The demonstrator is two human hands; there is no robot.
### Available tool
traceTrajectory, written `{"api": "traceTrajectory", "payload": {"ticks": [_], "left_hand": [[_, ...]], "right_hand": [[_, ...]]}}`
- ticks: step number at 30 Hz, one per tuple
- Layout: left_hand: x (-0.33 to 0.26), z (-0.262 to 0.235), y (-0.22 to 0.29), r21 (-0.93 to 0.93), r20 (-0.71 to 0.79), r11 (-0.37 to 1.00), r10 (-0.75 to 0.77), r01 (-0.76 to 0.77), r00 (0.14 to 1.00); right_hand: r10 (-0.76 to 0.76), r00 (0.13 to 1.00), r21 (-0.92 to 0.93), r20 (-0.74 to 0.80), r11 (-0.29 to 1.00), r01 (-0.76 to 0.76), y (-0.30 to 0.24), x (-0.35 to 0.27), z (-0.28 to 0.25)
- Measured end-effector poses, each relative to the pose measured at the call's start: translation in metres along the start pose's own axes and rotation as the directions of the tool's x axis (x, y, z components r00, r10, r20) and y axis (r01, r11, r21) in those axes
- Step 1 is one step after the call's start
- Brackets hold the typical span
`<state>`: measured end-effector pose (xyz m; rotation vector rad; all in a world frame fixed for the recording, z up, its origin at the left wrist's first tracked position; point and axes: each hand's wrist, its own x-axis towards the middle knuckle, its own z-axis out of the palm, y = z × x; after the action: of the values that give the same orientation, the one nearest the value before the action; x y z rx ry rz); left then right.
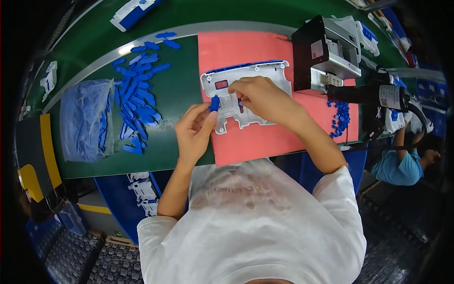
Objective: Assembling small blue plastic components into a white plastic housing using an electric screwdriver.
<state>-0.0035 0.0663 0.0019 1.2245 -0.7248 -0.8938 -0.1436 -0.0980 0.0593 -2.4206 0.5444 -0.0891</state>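
Observation:
A white plastic housing [269, 85] with a blue edge strip lies inside up on the pink mat [227, 149]. Between thumb and fingers, my left hand [193, 130] pinches a blue plastic strip [214, 102], upright by the housing's left side. My right hand [265, 98] reaches over the middle of the housing with its fingers curled together. A bit of blue shows beneath those fingertips; whether they grip it is hidden.
Loose blue strips [137, 94] are heaped left of the mat, beside a clear bag [85, 123] of more. A black-and-silver machine [326, 54] stands at the back right. Small blue parts [339, 118] lie near a black cylindrical tool [369, 96]. Another person [399, 165] is at far right.

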Motion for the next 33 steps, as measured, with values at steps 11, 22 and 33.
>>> {"api": "traceTrajectory", "payload": {"ticks": [11, 22, 33], "left_hand": [[0.036, 0.017, 0.029, -0.059, 0.343, 0.936, -0.307, 0.347, 0.887], [0.041, 0.002, 0.024, 0.542, 0.798, 0.316, 0.099, -0.779, 0.595], [0.048, 0.008, 0.014, 0.506, 0.804, 0.286, 0.185, -0.814, 0.565]], "right_hand": [[0.176, 0.981, 0.885, -0.084, 0.465, -0.007, 0.012, -0.012, -0.002], [0.159, 0.952, 0.427, -0.262, 0.904, -0.033, 0.029, -0.013, 0.030], [0.050, -0.203, 0.029, -0.978, 0.994, 0.104, 0.026, -0.112, -0.029]]}}
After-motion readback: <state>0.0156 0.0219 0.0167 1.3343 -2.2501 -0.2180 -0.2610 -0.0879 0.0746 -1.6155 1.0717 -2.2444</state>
